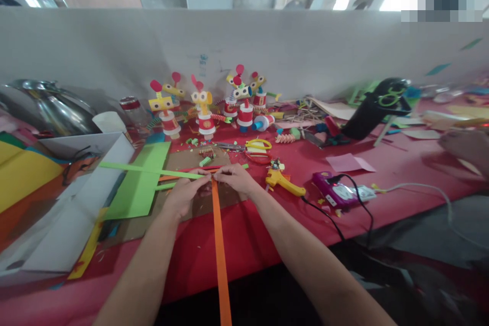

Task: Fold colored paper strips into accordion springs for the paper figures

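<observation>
Hands: two; left hand [185,194] pinching one green strip [141,168], right hand [236,178] pinching one orange strip [220,254].
Strips: meeting at the fingertips, over the cardboard [202,206]; orange extends past its near edge.
Cup figures [207,123]: six standing, behind the cardboard.
Glue gun [283,182]: one, right of the cardboard.

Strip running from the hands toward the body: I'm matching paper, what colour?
The strip is orange; head view.
</observation>
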{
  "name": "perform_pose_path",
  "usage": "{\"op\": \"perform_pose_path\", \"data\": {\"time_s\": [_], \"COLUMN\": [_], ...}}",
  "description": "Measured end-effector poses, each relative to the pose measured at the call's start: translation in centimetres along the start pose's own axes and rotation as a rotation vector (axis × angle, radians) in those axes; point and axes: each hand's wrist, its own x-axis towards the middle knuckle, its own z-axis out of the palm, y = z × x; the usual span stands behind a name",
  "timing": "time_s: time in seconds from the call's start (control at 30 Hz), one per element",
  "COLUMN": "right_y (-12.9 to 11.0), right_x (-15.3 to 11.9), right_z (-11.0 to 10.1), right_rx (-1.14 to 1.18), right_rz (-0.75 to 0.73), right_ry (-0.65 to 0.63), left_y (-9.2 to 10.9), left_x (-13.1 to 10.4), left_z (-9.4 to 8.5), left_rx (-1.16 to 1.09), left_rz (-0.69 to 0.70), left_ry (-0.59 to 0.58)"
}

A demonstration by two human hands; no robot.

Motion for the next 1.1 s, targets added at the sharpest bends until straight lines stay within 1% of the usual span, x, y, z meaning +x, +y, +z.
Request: {"op": "perform_pose_path", "data": {"time_s": [0.07, 0.13, 0.2, 0.3, 0.37, 0.4, 0.47, 0.5, 0.57, 0.6, 0.63, 0.7, 0.73, 0.8, 0.87, 0.97, 1.1], "right_y": [-0.2, -0.2, 0.0, 0.3, 0.4, 0.5, 0.4, 0.3, 0.0, -0.2, -0.4, -0.8, -0.9, -1.1, -1.1, -1.0, -0.8], "right_x": [-0.1, -0.1, -0.1, -0.1, -0.1, -0.2, -0.3, -0.3, -0.4, -0.5, -0.6, -0.7, -0.8, -0.9, -0.9, -1.0, -1.0], "right_z": [0.0, 0.1, 0.3, 1.0, 1.6, 2.0, 2.7, 2.9, 3.3, 3.4, 3.4, 3.4, 3.3, 3.2, 3.2, 3.0, 2.5], "right_rx": [-0.040, -0.008, 0.107, 0.343, 0.490, 0.558, 0.668, 0.701, 0.703, 0.684, 0.665, 0.650, 0.652, 0.649, 0.624, 0.589, 0.474], "right_rz": [0.000, 0.007, 0.026, 0.083, 0.128, 0.148, 0.163, 0.151, 0.090, 0.047, 0.006, -0.047, -0.056, -0.060, -0.059, -0.045, -0.051], "right_ry": [0.005, 0.011, 0.029, 0.139, 0.227, 0.250, 0.254, 0.246, 0.212, 0.197, 0.183, 0.169, 0.173, 0.190, 0.200, 0.189, 0.156], "left_y": [0.0, -0.1, -0.2, -0.3, -0.3, -0.3, -0.4, -0.4, -0.5, -0.5, -0.6, -0.7, -0.7, -0.9, -1.1, -1.2, -0.7], "left_x": [0.0, -0.1, 0.0, 0.2, 0.3, 0.4, 0.4, 0.3, 0.2, 0.2, 0.1, 0.1, 0.1, 0.2, 0.4, 0.6, 0.3], "left_z": [-0.2, -0.3, -0.3, 0.0, 0.4, 0.5, 0.9, 1.1, 1.4, 1.5, 1.6, 1.6, 1.6, 1.5, 1.4, 1.1, 1.1], "left_rx": [0.064, 0.119, 0.120, 0.003, -0.044, -0.036, 0.021, 0.038, 0.029, 0.002, -0.035, -0.127, -0.172, -0.235, -0.235, -0.216, -0.272], "left_rz": [0.037, 0.084, 0.082, 0.074, 0.126, 0.159, 0.220, 0.258, 0.337, 0.373, 0.404, 0.423, 0.413, 0.383, 0.364, 0.353, 0.235], "left_ry": [-0.010, -0.010, 0.006, 0.014, -0.014, -0.023, -0.007, 0.034, 0.123, 0.150, 0.161, 0.128, 0.104, 0.097, 0.121, 0.193, 0.209]}}
